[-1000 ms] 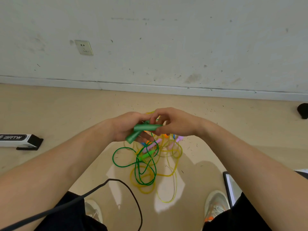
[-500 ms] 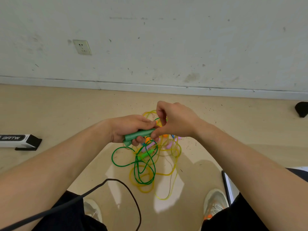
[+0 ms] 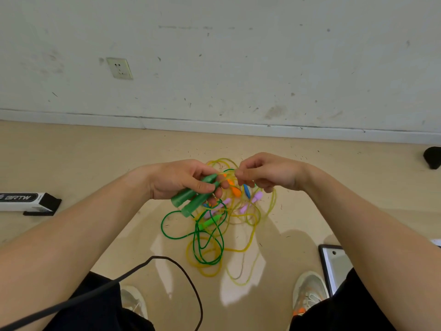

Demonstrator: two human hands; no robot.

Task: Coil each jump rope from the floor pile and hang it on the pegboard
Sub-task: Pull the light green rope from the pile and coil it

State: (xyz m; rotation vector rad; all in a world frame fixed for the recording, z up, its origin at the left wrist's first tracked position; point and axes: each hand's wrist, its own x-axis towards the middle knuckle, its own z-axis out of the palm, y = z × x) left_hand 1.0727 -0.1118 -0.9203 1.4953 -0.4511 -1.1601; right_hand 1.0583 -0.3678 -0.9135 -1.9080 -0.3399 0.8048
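My left hand (image 3: pixel 181 179) grips the two dark green handles (image 3: pixel 191 201) of a jump rope side by side, their ends pointing down-left. Its green cord (image 3: pixel 198 240) hangs in loops down to the floor. My right hand (image 3: pixel 267 173) pinches the green cord just right of the handles, above the pile. Below both hands lies the floor pile (image 3: pixel 238 211): tangled yellow cords with orange, blue, pink and light green handles. No pegboard is in view.
A black cable (image 3: pixel 181 271) curves across the floor near my feet. A white and black box (image 3: pixel 26 203) lies at the left. A dark-framed panel (image 3: pixel 334 263) sits by my right shoe. A black object (image 3: pixel 432 157) rests by the wall at far right.
My right hand let go of the handles and moved right to pinch the cord. My left hand now holds both green handles together, tilted down-left.
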